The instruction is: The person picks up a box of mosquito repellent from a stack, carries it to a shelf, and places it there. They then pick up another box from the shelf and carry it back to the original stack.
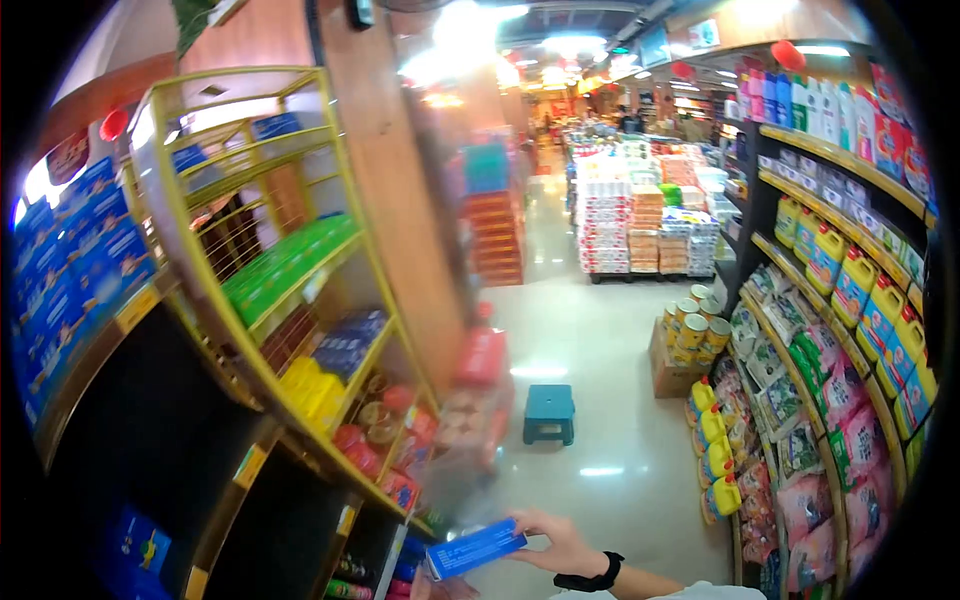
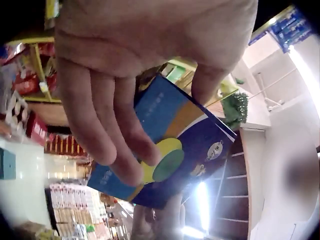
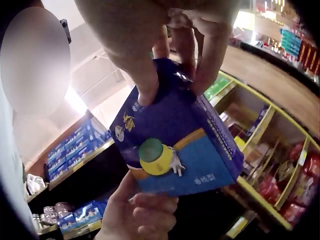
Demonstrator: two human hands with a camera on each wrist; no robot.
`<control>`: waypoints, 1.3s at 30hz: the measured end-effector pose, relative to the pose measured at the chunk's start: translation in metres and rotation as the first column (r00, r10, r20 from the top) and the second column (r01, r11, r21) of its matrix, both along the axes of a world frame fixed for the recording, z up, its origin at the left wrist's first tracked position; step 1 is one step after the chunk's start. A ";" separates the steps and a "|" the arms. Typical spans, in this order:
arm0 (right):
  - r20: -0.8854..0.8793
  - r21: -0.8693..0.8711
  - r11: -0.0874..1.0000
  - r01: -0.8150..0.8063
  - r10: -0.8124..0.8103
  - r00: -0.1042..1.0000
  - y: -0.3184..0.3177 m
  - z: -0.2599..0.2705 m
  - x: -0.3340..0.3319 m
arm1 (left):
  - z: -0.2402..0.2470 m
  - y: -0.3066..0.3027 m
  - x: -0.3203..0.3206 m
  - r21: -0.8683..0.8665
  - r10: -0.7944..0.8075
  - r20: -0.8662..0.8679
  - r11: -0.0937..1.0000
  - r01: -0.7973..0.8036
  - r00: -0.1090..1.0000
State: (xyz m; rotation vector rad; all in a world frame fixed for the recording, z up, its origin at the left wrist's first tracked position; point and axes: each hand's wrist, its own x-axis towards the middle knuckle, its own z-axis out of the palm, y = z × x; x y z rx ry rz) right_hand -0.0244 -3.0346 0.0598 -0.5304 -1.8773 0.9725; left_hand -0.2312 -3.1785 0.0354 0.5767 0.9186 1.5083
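Observation:
Both hands are on a flat blue carton (image 1: 476, 549) printed with a yellow and green picture and small lettering. The right hand (image 1: 556, 541), with a black band at its wrist, pinches one end between thumb and fingers; the right wrist view shows those fingers (image 3: 202, 75) around the dark blue end. In that view the left hand (image 3: 142, 210) grips the opposite, lighter end from below. The left wrist view shows the left hand (image 2: 150, 45) close up, its fingers across the printed face (image 2: 205, 150) and its thumb at the edge. In the head view the left hand is mostly hidden.
A yellow-framed rack (image 1: 345, 250) with packs stands on the left, beside dark shelving with stacked blue boxes (image 1: 85, 270). A teal stool (image 1: 550, 405) is on the aisle floor. Shelves of yellow jugs (image 1: 825, 255) and bagged goods line the right. Stacked packs (image 1: 605, 225) stand ahead.

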 end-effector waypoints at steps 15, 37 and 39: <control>-0.013 -0.198 0.838 0.508 -0.521 0.853 0.082 -0.026 0.158 | -0.067 0.215 0.118 0.005 -0.539 0.059 0.842 0.540 0.840; 0.029 -0.255 0.627 0.736 -0.756 0.654 0.392 -0.018 0.186 | -0.017 0.602 0.173 0.221 -0.666 0.028 0.731 0.645 0.745; 0.143 -0.379 0.521 0.765 -0.784 0.604 0.402 -0.002 0.177 | -0.037 0.616 0.173 0.177 -0.644 -0.038 0.748 0.639 0.764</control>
